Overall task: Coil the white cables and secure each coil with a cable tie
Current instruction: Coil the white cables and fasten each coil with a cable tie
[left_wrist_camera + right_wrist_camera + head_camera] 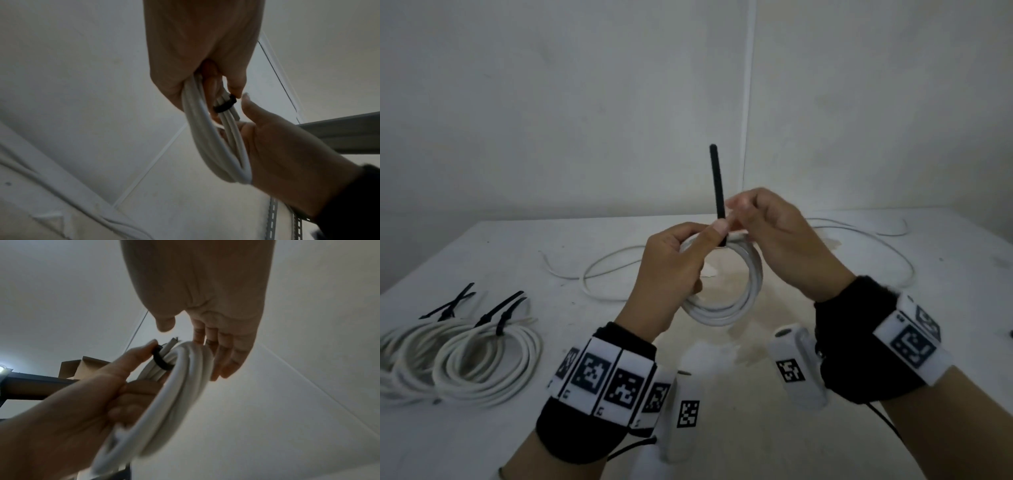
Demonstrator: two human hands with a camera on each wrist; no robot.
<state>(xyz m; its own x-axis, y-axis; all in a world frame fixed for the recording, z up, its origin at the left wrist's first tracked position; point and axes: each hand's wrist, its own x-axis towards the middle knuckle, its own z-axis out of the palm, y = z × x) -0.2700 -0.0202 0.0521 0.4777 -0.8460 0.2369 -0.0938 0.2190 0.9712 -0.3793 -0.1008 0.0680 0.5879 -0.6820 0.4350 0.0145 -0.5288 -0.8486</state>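
Tied coils (458,359) block table (571,431) left; loose cable (606,270) behind hands.

I see both forearms raised side by side, wrists in black bands. The left hand (671,270) at nine o'clock curls its fingers round what it holds; the right hand (777,240) at three o'clock pinches with thumb and forefinger, its other fingers nearly straight.

Two hands (671,270) (787,240), one coil (726,308) held, one tie (717,185) on it, perhaps two tied coils (486,363) left, two loose cables (606,270) behind
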